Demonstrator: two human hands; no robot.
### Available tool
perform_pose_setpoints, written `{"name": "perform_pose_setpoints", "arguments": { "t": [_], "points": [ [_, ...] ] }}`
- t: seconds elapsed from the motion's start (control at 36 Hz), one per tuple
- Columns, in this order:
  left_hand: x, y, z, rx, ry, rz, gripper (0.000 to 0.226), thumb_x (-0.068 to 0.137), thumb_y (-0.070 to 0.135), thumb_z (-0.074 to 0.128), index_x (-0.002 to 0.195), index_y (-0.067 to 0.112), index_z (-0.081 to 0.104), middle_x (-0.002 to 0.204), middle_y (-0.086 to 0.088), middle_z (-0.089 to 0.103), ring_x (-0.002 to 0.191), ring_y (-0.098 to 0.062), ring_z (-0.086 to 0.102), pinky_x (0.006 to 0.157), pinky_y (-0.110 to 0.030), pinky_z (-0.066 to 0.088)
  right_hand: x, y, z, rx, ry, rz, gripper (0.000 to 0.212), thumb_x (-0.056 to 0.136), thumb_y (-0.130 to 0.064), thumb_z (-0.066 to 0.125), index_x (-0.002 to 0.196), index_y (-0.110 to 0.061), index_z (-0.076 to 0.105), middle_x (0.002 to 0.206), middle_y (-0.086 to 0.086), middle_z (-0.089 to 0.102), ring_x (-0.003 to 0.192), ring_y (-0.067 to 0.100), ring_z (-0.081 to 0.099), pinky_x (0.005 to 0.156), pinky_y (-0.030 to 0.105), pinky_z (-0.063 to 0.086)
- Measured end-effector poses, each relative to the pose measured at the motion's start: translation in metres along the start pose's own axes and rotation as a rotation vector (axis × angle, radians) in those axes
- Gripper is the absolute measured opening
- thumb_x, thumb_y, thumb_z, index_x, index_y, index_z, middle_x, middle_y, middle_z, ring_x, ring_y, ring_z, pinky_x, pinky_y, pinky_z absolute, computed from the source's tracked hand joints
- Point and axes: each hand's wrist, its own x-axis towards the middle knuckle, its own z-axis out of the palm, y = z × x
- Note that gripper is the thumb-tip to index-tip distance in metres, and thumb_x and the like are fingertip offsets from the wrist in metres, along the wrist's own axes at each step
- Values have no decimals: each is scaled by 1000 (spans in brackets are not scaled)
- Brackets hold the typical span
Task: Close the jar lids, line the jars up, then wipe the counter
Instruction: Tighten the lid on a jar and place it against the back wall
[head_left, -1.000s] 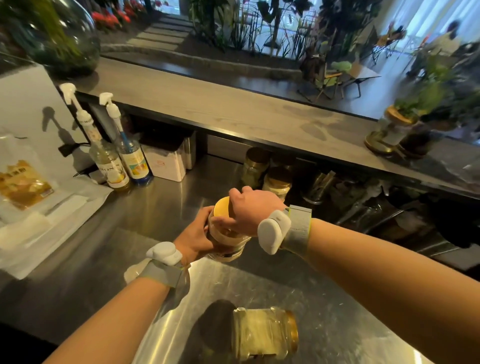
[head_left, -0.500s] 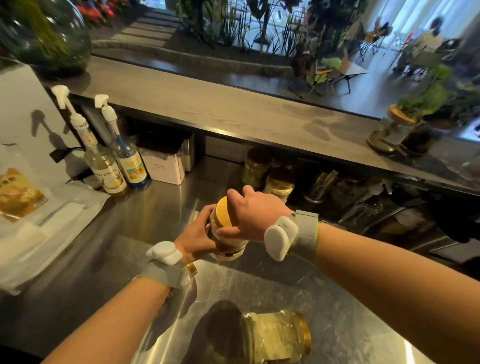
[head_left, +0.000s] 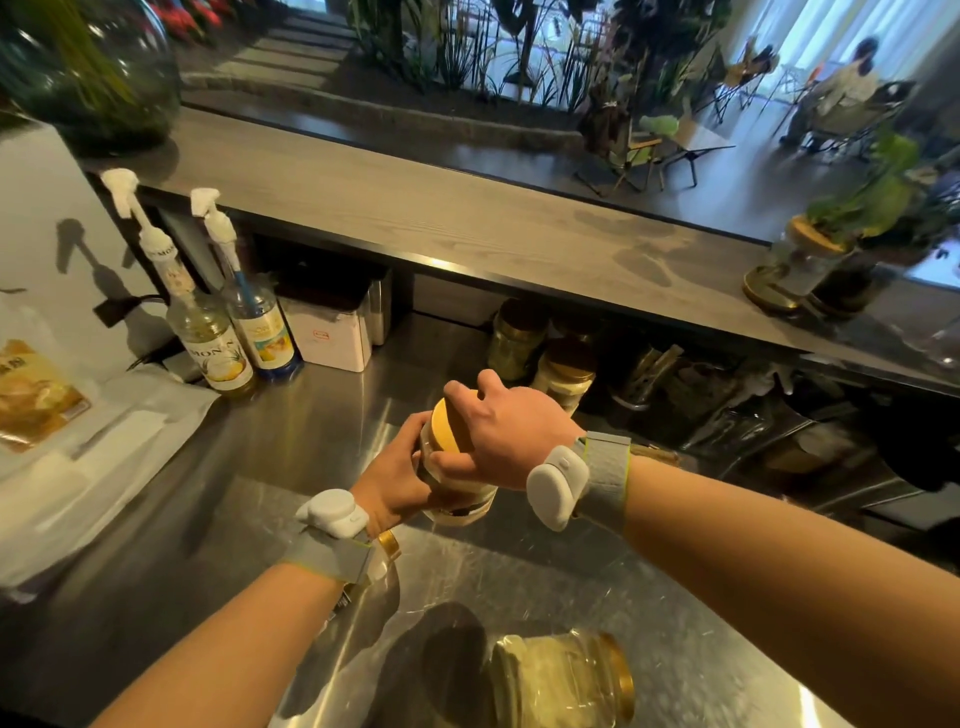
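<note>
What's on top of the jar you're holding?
A yellow lid, with the right hand over it. The left hand holds the jar. The hand hides most of the lid.

We noted a yellow lid on the clear jar, pale cream inside. The counter was brushed silver steel. Wrist bands were grey with a lime edge, their pods white. A second jar showed a gold lid and yellowish contents. The syrup bottles had white pumps; one carried a blue label. The shelf was grey woodgrain.
</note>
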Motion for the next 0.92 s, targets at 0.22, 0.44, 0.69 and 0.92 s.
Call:
{"name": "perform_pose_setpoints", "arguments": {
  "t": [0.22,0.44,0.69,0.92],
  "points": [
    [7,2,4,-7,47,-5,90,50,55,88,120,60,32,111,34,52,100,13,56,68,-2,45,6,3,15,5,70,68,77,78,-81,34,131,-25,32,108,9,50,62,21,50,47,25,33],
    [40,-14,7,-183,-87,-80,102,52,28,90,135,39,33,129,9,51,122,-13,51,104,-36,45,19,36,33,382,-38,265,93,76,-82,41,146,-22,28,133,5,47,108,25,57,83,36,53],
    [78,-39,8,-133,-37,-138,92,74,-14,72,143,31,28,137,-7,42,127,-25,47,111,-41,39,25,55,74,1002,-291,675,72,87,-66,50,135,-13,41,120,8,58,84,28,69,55,30,58],
    [134,-59,21,104,-35,-353,67,73,11,82,130,11,46,117,-14,59,116,-36,57,102,-45,47,48,79,115,1385,-243,954,69,84,-57,60,131,-8,46,125,14,56,93,37,67,83,52,58]
  ]
}}
